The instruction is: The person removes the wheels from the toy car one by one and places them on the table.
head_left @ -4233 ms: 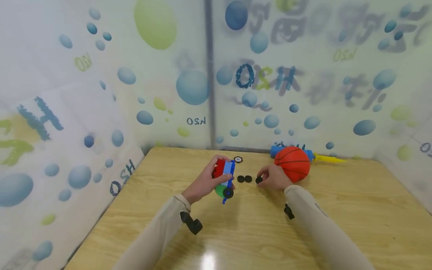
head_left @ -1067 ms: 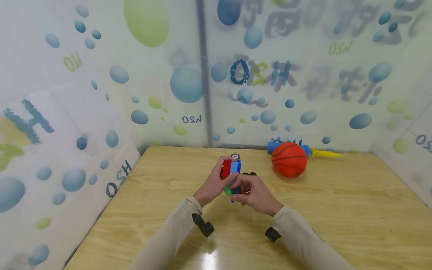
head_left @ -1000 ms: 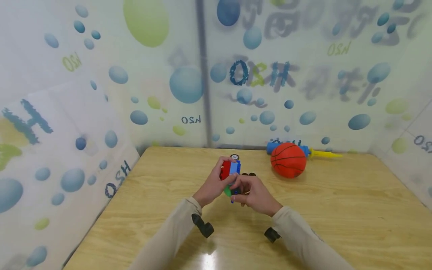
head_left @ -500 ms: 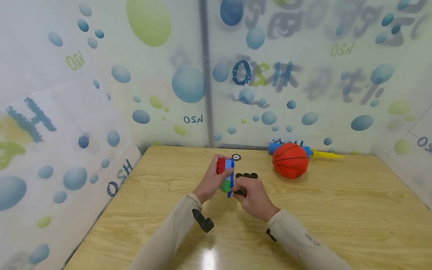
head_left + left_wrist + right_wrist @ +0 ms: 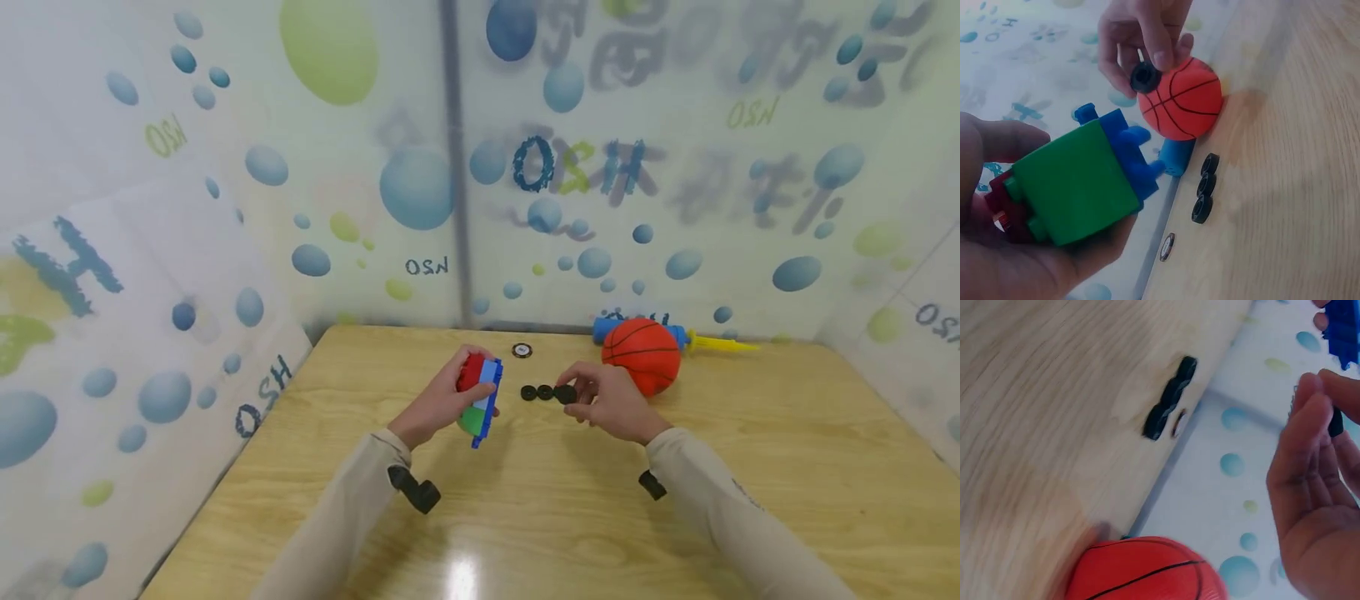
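Note:
My left hand (image 5: 437, 403) grips a toy car of stacked building blocks (image 5: 480, 400), raised over the table. It has red, light blue and green blocks on a blue base. In the left wrist view the green block (image 5: 1079, 184) faces the camera, and blue pegs stick out of the base. Thumb and fingers of my right hand (image 5: 617, 403) pinch a small black toy wheel (image 5: 1145, 77), held above the table and apart from the car. Three similar black wheels (image 5: 1206, 185) lie in a row on the table; in the head view the held wheel overlaps the row's right end.
Behind the wheels lies a round chip (image 5: 522, 351) with a pale centre. Beyond my right hand sits a red basketball (image 5: 642, 354), with a blue pump (image 5: 604, 329) with a yellow tip behind it. A printed curtain (image 5: 360, 283) borders the wooden table (image 5: 405, 517).
A wheel was on the car's base 4.2 s ago and is now off it. My right hand has left the car and moved right with the wheel; my left hand has shifted left.

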The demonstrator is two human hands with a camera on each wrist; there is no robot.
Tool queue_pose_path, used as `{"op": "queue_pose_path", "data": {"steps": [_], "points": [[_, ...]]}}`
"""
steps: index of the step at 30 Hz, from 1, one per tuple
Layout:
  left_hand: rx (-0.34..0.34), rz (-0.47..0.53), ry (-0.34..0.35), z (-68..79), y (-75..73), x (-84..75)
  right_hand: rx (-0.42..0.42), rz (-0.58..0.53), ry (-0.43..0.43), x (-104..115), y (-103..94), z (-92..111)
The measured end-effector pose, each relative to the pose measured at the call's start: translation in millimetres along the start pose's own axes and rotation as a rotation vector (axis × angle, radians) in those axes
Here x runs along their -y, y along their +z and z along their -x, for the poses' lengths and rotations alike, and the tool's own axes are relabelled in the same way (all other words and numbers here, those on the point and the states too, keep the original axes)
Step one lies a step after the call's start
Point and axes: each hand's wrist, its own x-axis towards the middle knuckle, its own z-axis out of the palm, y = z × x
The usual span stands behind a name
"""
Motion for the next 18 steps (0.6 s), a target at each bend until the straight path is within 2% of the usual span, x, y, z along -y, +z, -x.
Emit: {"op": "queue_pose_path", "data": {"steps": [6, 11, 14, 18], "points": [[0.026, 0.034, -0.007, 0.8, 1.5, 4.3, -0.033, 0.172, 0.053, -25, -5.5, -10], [0.044, 0.032, -0.031, 1.3, 3.5, 8.1, -0.038, 0.193, 0.112, -39, -2.9, -18], [0.020, -0.014, -0.027, 0.5, 6.0, 9.5, -0.030, 0.203, 0.135, -45, -0.2, -23], [-0.052, -0.129, -0.010, -1.7, 9.5, 10.1, -0.031, 0.243, 0.184, -48, 2.3, -29]]}}
